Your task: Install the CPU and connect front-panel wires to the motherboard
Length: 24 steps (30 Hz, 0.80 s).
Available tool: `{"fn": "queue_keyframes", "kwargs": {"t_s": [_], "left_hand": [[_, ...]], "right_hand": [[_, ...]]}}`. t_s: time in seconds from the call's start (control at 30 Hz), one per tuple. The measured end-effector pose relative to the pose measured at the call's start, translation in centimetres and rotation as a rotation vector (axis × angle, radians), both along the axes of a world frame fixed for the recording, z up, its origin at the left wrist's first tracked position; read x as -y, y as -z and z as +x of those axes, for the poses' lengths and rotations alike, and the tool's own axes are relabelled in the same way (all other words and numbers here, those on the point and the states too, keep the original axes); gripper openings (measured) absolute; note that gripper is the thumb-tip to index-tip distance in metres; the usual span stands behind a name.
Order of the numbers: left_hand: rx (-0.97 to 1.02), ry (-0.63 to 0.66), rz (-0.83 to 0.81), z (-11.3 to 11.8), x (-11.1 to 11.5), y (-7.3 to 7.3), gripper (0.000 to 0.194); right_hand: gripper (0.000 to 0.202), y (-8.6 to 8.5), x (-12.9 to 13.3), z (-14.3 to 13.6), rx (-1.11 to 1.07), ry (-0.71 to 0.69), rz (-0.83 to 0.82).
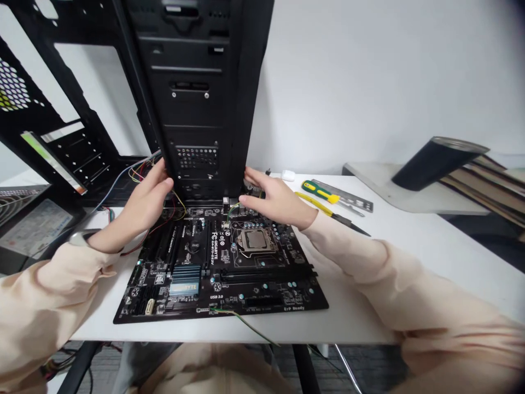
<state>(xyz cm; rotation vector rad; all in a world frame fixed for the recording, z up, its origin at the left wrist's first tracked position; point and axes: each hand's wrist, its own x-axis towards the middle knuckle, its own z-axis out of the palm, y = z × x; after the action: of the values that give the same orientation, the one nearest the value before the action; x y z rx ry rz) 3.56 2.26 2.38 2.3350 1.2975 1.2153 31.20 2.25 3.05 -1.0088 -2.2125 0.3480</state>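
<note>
A black computer case stands upright at the back of the white table. My left hand is at the lower left edge of its near panel, thumb raised and fingers partly hidden behind the edge. On the panel's lower right edge rests my right hand, with its fingers stretched and the thumb pointing left. Below both hands a black motherboard lies flat, with a processor in its socket and a blue-grey heatsink. A green and yellow wire runs from the board's front edge.
A green and yellow screwdriver, yellow-handled pliers and a metal plate lie to the right. Farther right, a dark cylinder leans on a raised shelf. A power supply is at the left, with loose wires near it.
</note>
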Motion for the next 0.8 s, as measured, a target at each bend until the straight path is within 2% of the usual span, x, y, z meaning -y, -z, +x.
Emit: {"fn": "queue_keyframes", "kwargs": {"t_s": [0.07, 0.13, 0.2, 0.33, 0.4, 0.47, 0.63, 0.8], "left_hand": [[-0.057, -0.091, 0.029, 0.3, 1.0, -0.2, 0.066], [-0.186, -0.153, 0.112, 0.7, 2.4, -0.3, 0.074], [-0.304, -0.096, 0.14, 1.3, 3.9, -0.2, 0.078], [-0.551, 0.107, -0.052, 2.1, 5.9, 0.7, 0.085], [-0.636, 0.173, -0.143, 2.3, 6.1, 1.2, 0.081], [-0.682, 0.177, -0.19, 2.4, 5.8, 1.5, 0.076], [-0.77, 0.179, -0.19, 2.4, 5.0, 1.4, 0.073], [-0.811, 0.193, -0.179, 2.5, 4.9, 1.2, 0.072]], "right_hand": [[0.056, 0.0, 0.3, 0.9, 0.021, 0.057, 0.035], [0.055, 0.3, 0.8, 2.3, 0.035, 0.136, 0.138], [0.049, 1.0, 1.5, 4.0, 0.057, 0.182, 0.276], [0.041, 2.6, 2.7, 7.0, 0.108, 0.178, 0.414], [0.041, 3.4, 2.9, 7.9, 0.138, 0.161, 0.417], [0.042, 3.9, 2.9, 8.3, 0.165, 0.138, 0.397], [0.038, 4.7, 2.7, 8.0, 0.192, 0.083, 0.294], [0.037, 5.2, 2.5, 7.6, 0.185, 0.087, 0.235]]}}
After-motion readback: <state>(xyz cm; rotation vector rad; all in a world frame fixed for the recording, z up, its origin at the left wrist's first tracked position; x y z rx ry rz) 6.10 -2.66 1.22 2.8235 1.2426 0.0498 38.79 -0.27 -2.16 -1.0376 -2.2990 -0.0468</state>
